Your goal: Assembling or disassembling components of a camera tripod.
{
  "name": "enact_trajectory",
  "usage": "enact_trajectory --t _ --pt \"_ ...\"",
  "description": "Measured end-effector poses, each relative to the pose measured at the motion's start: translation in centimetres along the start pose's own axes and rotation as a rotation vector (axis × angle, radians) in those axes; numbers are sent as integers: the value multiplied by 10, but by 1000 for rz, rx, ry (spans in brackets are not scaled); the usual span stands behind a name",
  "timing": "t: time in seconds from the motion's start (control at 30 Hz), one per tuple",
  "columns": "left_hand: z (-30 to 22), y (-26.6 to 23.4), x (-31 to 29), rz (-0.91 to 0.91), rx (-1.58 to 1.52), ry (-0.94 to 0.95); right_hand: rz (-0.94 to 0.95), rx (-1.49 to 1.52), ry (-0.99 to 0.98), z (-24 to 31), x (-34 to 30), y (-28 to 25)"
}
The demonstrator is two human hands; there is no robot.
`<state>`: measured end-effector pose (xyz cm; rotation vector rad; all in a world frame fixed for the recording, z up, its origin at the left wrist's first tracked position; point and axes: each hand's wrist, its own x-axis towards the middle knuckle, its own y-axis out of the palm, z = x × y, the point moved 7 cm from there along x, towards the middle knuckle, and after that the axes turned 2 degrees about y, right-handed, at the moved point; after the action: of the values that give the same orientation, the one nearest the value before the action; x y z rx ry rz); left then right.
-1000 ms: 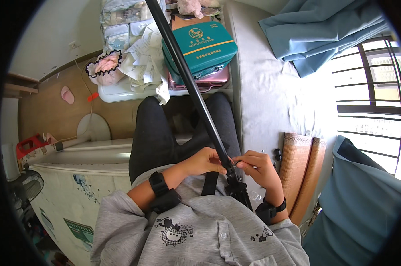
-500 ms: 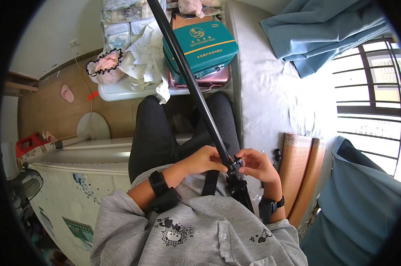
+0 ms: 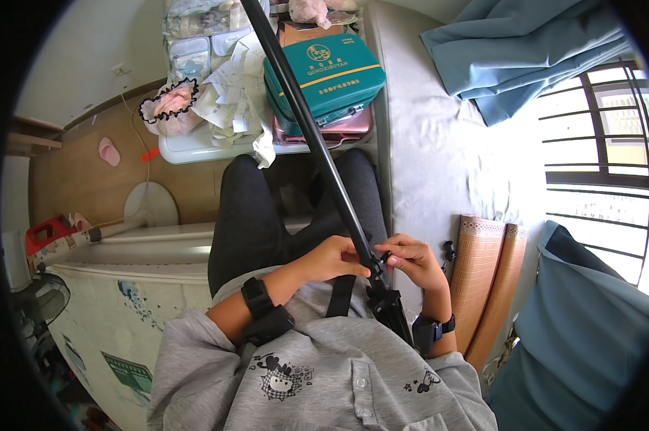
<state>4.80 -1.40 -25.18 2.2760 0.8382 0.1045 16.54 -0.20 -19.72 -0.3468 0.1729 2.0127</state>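
A long black tripod stand slants from the top of the view down to my lap, with folded leg parts at its lower end. My left hand curls around the pole just above a black joint, its thumb lying along the pole's near side. At that joint, my right hand pinches a small black knob between thumb and forefinger. Behind the pole, part of the left fingers is hidden. Each wrist wears a black strapped device.
Ahead, a green case rests on a pink one beside crumpled papers on a white lid. A grey-covered bed runs along the right, with rolled bamboo mats by it. At left stand a white patterned cabinet and a fan.
My right hand's fingers have drawn together onto the knob, and that hand has turned slightly. The stand's lower end has rolled or shifted a little; my left hand stays nearly in place.
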Motion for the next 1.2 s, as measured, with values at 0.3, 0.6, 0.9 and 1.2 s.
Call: enact_trajectory --t 0.3,0.6,0.9,1.2 --pt "0 0 0 -4 -12 44 7 336 152 -18 -6 -2" --pt "1 1 0 6 -12 8 73 94 253 -8 -1 -2" --pt "2 -1 1 -21 62 4 -122 -54 195 7 3 1" --pt "1 0 1 -29 55 43 5 242 151 -6 -9 -3"
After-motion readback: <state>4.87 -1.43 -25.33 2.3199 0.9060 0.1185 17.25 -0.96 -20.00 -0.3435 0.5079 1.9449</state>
